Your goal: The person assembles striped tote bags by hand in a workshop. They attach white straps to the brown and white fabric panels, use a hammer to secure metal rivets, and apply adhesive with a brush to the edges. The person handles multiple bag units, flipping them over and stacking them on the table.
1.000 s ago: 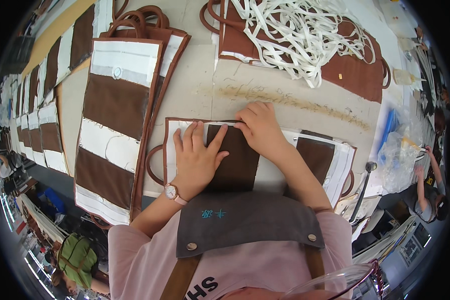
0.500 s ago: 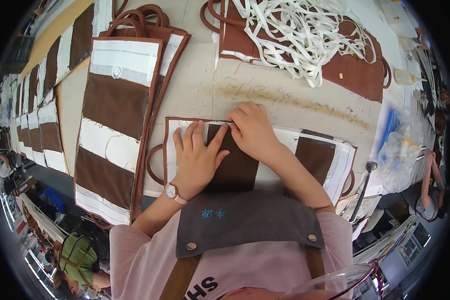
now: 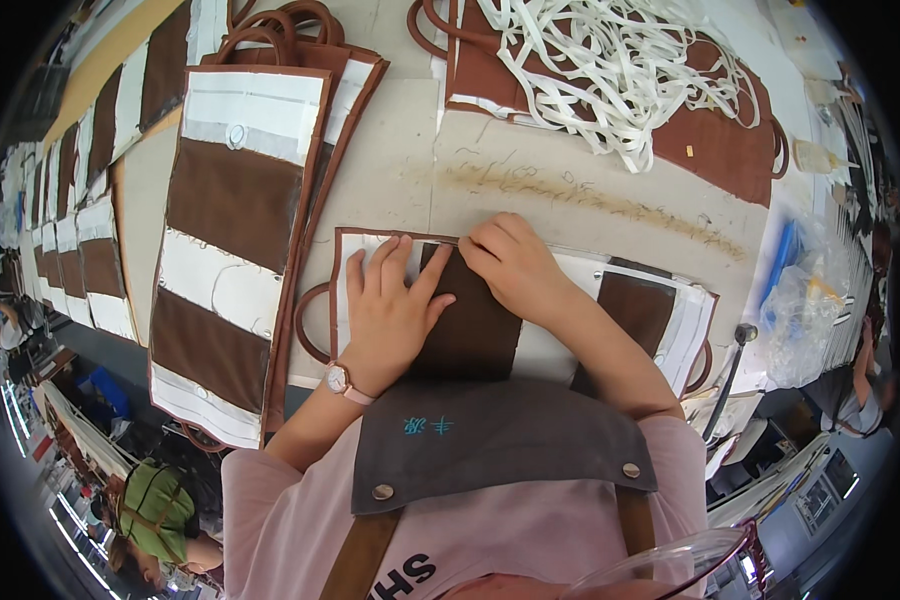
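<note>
An unfinished bag (image 3: 468, 320) with brown and white bands lies flat before me, its brown handles at the left and right ends. Flat on its left part rests my left hand (image 3: 390, 305), fingers spread and index finger pointing at the far edge. My right hand (image 3: 510, 258) is curled at that far edge, just right of the left index fingertip. Its thumb and fingers pinch the edge; the fingertips are partly hidden. My apron and forearms cover part of the near side.
At left stands a stack of similar bags (image 3: 235, 210) with brown handles. A tangle of white straps (image 3: 610, 90) covers brown bags (image 3: 710, 150) at the back. Thread scraps (image 3: 570, 190) litter the tabletop. Right of me are a plastic bag (image 3: 810, 310) and a dark rod-shaped tool (image 3: 732, 380).
My right hand has drawn slightly nearer to me at the bag's edge. The left index fingertip has shifted a little left, away from the right fingers. The whole view has moved slightly.
</note>
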`<control>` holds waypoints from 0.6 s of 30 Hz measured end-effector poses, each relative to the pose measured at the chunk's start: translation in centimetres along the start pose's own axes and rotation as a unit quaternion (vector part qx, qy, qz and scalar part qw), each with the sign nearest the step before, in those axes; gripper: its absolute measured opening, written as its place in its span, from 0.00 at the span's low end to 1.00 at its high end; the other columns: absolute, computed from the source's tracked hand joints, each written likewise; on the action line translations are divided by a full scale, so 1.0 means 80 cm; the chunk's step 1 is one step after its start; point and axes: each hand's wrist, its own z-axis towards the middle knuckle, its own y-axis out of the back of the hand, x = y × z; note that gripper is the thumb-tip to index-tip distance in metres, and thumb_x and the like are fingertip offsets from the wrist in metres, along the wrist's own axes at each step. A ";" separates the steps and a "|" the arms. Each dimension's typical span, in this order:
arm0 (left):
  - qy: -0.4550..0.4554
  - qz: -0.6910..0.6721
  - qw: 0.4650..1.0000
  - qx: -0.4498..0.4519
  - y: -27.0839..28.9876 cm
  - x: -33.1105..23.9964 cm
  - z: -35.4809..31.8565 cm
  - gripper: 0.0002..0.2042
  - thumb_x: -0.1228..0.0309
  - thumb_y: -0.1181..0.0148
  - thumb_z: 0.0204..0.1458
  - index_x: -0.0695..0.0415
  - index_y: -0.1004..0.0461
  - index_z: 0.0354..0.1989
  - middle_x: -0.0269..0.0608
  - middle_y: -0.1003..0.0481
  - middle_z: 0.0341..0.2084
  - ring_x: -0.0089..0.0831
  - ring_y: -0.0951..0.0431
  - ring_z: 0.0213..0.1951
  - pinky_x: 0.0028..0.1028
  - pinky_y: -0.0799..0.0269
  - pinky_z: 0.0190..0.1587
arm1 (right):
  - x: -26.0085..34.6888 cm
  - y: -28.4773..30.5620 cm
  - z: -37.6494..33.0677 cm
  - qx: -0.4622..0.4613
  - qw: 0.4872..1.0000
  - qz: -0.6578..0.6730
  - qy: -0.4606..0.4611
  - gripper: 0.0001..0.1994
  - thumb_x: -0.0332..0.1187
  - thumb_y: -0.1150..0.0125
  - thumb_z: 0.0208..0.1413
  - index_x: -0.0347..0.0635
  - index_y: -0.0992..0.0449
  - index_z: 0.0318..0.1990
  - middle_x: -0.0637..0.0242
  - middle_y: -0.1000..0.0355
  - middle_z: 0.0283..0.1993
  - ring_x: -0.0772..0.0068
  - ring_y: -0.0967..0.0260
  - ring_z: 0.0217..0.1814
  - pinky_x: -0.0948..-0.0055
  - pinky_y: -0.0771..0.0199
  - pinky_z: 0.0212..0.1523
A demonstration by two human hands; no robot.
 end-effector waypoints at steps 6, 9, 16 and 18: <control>-0.006 0.004 1.000 -0.006 -0.001 0.002 -0.001 0.28 0.54 0.37 0.53 0.46 0.28 0.63 0.50 0.33 0.54 0.46 0.35 0.59 0.51 0.44 0.63 | 0.001 0.003 0.000 0.017 0.998 -0.051 0.040 0.10 0.28 0.41 0.44 0.38 0.24 0.36 0.64 0.32 0.37 0.61 0.35 0.44 0.63 0.30 0.47; -0.013 0.002 1.000 -0.012 -0.004 0.002 -0.001 0.30 0.54 0.36 0.52 0.50 0.30 0.64 0.51 0.34 0.55 0.47 0.35 0.60 0.52 0.44 0.63 | 0.007 0.002 0.003 0.026 0.994 -0.092 0.048 0.07 0.32 0.41 0.43 0.42 0.25 0.31 0.66 0.33 0.36 0.63 0.37 0.43 0.65 0.32 0.47; -0.002 -0.008 1.000 -0.011 -0.009 0.003 -0.005 0.33 0.57 0.34 0.51 0.60 0.33 0.63 0.52 0.34 0.57 0.48 0.36 0.61 0.53 0.44 0.63 | 0.014 -0.003 -0.003 0.018 0.992 -0.116 0.037 0.08 0.33 0.41 0.44 0.42 0.24 0.33 0.67 0.34 0.36 0.65 0.38 0.42 0.66 0.34 0.46; -0.001 0.007 1.000 -0.003 -0.005 0.000 -0.003 0.32 0.57 0.34 0.51 0.59 0.32 0.63 0.50 0.33 0.56 0.47 0.35 0.61 0.52 0.44 0.63 | 0.013 -0.005 -0.005 -0.001 0.994 -0.105 0.030 0.10 0.32 0.41 0.46 0.41 0.23 0.36 0.67 0.34 0.36 0.65 0.38 0.42 0.66 0.34 0.46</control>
